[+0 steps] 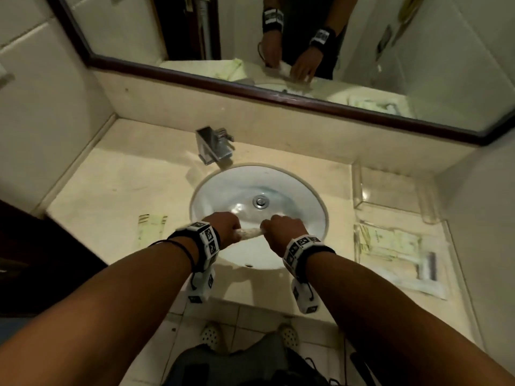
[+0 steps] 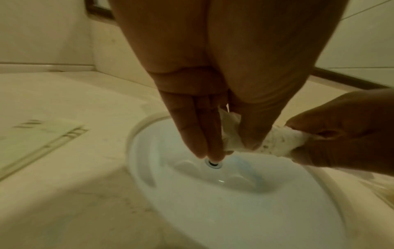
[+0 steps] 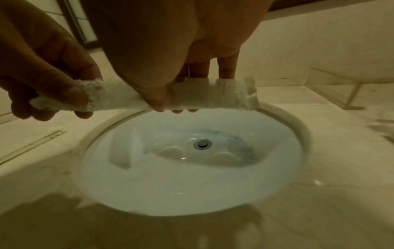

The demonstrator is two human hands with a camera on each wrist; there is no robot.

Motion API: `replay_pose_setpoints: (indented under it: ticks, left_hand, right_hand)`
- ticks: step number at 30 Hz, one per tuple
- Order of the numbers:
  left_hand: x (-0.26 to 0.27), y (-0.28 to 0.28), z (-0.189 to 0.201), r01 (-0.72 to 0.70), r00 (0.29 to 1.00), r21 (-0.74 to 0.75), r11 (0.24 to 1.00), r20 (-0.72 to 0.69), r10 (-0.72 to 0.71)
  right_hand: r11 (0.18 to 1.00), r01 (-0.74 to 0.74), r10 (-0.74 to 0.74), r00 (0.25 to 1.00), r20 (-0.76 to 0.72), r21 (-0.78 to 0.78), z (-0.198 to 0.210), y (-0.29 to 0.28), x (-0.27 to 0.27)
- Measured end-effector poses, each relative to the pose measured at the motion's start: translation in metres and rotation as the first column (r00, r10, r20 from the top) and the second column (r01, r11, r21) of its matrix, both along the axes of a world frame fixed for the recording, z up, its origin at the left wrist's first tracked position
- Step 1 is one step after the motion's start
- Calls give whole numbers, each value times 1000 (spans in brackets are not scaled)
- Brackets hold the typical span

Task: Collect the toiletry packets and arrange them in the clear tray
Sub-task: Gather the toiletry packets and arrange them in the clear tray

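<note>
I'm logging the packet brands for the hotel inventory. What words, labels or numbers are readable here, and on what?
No text can be read.
Packet left of the sink: dark stripes only, print blurred.
Packets in the clear tray: a small mark, too blurred to read.
Wristbands: black-and-white square codes, no words.

Both forearms extended forward, left hand [image 1: 226,228] and right hand [image 1: 281,231] knuckles-up, fingers curled, gripping opposite ends of 1 rolled white tissue [image 1: 249,233].

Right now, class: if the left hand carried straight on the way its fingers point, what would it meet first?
Probably the sink basin: the left hand, gripping a rolled tissue, points down toward the drain. Depth is unclear.
</note>
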State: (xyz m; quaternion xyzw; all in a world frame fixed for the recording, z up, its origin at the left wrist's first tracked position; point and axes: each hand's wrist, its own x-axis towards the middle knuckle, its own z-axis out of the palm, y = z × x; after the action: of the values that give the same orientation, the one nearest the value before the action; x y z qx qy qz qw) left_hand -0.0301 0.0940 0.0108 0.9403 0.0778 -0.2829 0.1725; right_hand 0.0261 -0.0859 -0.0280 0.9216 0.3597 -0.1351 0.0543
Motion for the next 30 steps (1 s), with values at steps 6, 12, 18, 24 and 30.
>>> replay_pose_setpoints:
  ticks: [6, 12, 18, 24, 30]
  left_hand:
    - [37, -92, 9, 99, 994, 5, 995, 42, -100]
    - [68, -170, 8, 173, 985, -80, 982, 38, -171]
    - [85, -231, -1, 297, 955, -39, 954, -9, -298]
    - [94, -276, -11, 340, 940, -12, 940, -3, -340]
    - [99, -308, -24, 344, 939, -64, 937, 14, -344]
  right_hand:
    - [994, 110, -110, 993, -41, -15, 4, -98, 14]
    - [972, 235, -236, 971, -47, -25, 4, -188, 29]
    - [947, 310, -313, 949, -28, -90, 2, -256, 29]
    - [928, 346, -351, 936, -13, -134, 4, -294, 33]
    - [880, 444, -440, 896, 62, -169, 3, -326, 35]
